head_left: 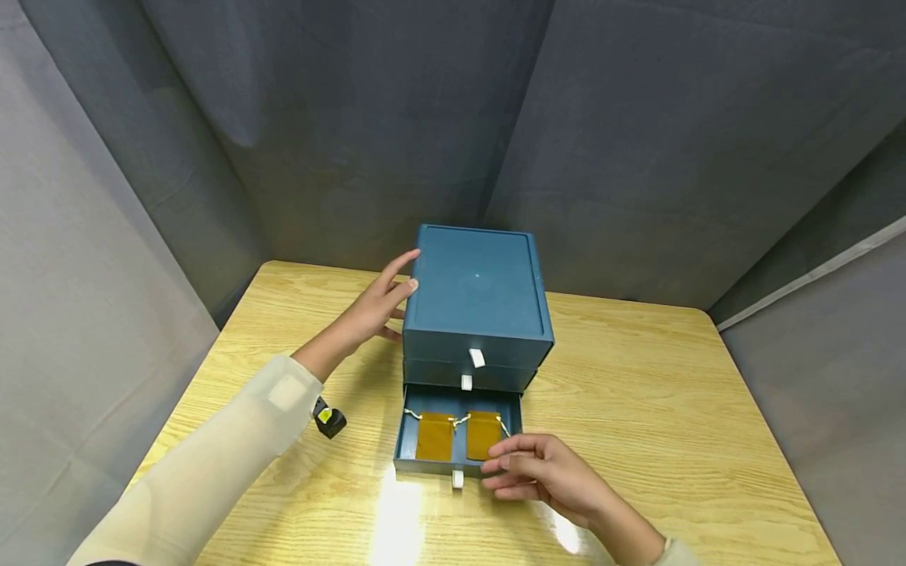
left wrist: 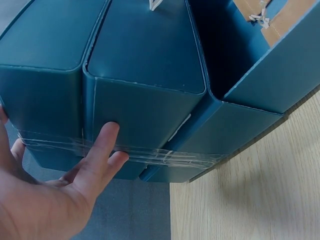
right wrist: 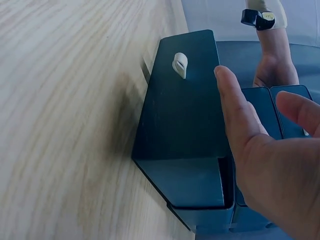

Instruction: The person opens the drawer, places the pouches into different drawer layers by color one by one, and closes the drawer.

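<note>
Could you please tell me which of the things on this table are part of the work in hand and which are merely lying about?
In the work:
- blue drawer unit, steadied at its side by the left hand
- open bottom drawer, with the right hand at its front
- two brown pouches inside it

Lying about:
- small black and yellow object on the wooden table
</note>
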